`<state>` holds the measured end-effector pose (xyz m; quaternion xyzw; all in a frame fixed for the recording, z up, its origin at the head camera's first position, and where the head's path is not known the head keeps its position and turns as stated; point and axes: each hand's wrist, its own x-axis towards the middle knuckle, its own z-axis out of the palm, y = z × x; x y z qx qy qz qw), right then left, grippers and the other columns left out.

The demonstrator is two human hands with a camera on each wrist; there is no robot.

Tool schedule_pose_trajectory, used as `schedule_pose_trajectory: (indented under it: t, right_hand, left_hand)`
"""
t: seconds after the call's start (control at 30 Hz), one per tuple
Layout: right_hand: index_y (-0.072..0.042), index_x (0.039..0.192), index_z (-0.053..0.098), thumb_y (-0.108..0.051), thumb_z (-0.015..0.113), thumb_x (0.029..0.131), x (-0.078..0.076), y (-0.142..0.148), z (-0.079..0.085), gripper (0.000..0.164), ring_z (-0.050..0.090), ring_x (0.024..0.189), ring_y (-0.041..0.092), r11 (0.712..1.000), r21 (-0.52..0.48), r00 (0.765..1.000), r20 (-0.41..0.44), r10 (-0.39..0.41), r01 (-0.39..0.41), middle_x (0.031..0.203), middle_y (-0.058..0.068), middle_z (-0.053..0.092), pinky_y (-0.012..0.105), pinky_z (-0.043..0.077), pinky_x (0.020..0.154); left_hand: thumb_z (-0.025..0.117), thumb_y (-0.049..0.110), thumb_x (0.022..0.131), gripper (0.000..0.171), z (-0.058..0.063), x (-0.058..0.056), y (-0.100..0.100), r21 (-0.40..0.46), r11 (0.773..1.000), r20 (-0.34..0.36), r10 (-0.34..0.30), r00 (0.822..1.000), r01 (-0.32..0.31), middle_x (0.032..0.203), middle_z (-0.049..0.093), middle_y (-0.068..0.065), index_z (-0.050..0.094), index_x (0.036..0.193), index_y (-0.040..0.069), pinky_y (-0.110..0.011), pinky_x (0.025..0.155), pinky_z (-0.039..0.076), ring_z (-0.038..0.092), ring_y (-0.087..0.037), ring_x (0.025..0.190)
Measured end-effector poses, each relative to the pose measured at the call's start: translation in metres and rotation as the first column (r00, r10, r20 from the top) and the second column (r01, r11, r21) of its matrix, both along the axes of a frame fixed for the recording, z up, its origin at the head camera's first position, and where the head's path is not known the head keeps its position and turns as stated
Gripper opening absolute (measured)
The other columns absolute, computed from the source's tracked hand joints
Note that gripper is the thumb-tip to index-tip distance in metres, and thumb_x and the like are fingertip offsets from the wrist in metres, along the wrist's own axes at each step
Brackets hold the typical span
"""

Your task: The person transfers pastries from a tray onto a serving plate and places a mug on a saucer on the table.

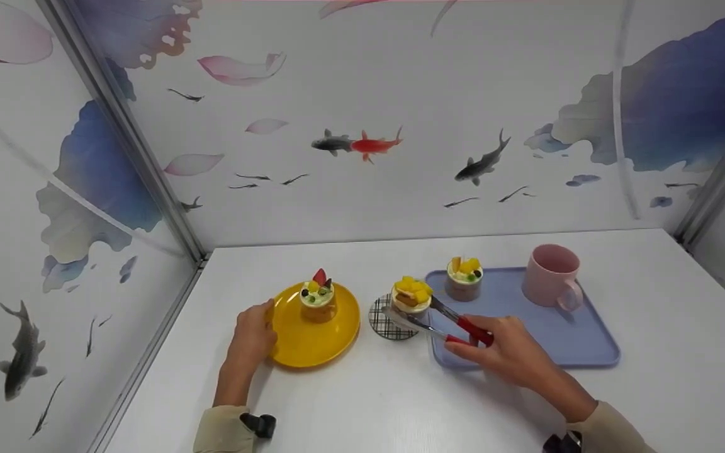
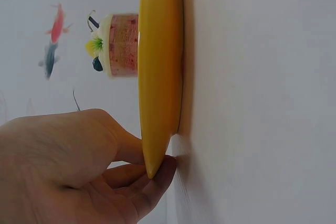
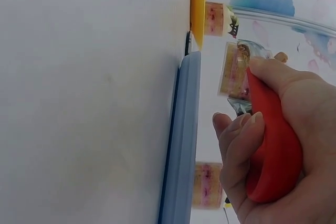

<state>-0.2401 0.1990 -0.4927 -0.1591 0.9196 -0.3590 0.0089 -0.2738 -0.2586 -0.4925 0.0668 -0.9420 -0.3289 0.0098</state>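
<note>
— When seen from overhead, busy with what in the right hand [image 1: 513, 352]?

— Gripping a pair of red-handled metal tongs [image 1: 474, 329], with thumb and fingers clamped on the red grips.

— And holding what between the metal ends?

— Clasping a round, clear-sided dessert cup heaped with yellow fruit cubes [image 1: 411, 290]. Raised off the surface, judging by the right wrist view, and over the two o'clock edge of a round black-and-white checked coaster [image 1: 391, 328].

— Doing what with the left hand [image 1: 253, 336]?

— Pinching a round, glossy yellow plate [image 1: 312, 346] by its nine o'clock rim, with thumb above and fingers curled beneath. Carrying, toward the plate's twelve o'clock, a round dessert cup topped with a strawberry [image 1: 318, 308].

— Found at three o'clock from the coaster?

— Lying there on the white table [image 1: 369, 402], a pale blue-violet rectangular tray [image 1: 526, 346]. Set on it, a round dessert cup with mixed fruit [image 1: 463, 289] at ten o'clock and a pink mug [image 1: 545, 280] at one o'clock, with handle turned toward four.

— Printed with anything?

— Lined with a check on the coaster; decorated with black and red fish on the white wall [image 1: 400, 207] at twelve o'clock.
</note>
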Motion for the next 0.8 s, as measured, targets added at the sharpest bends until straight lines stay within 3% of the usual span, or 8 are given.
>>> schedule_pose_trajectory:
  t: [0.8]
  right_hand:
    - [-0.026,0.110,0.081,-0.061,0.081,0.091,-0.003,-0.022,-0.002,0.040,0.053,0.061,0.005,0.995,-0.050,0.995,-0.037,0.088,-0.089,0.078,-0.015,0.069,0.017,0.036,0.050]
  left_hand:
    - [0.061,-0.015,0.098,0.063,0.001,0.000,0.002,-0.021,1.000,-0.005,0.012,1.000,-0.012,0.157,0.057,-0.028,0.047,0.159,-0.006,-0.058,0.126,0.041,0.055,-0.044,0.147]
